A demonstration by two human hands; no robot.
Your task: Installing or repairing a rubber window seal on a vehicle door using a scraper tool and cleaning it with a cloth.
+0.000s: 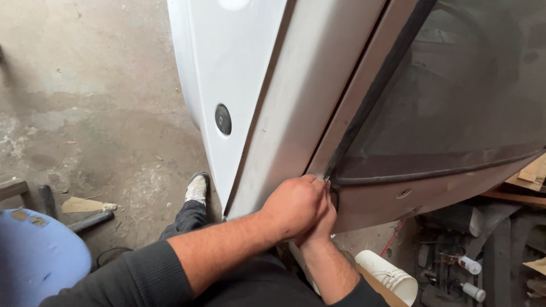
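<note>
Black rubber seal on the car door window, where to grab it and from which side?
Take the rubber seal at its lower corner end, where both hands, left hand and right hand, already meet. Come from below: it is a thin strip running up the frame edge, so a pinch grip probably suits.

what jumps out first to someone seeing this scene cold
A big silver-grey metal car door with a dusty window fills the upper frame. At its window's lower corner, the left hand and right hand press together on the black rubber window seal strip. A white plastic bucket lies lower right.
</note>
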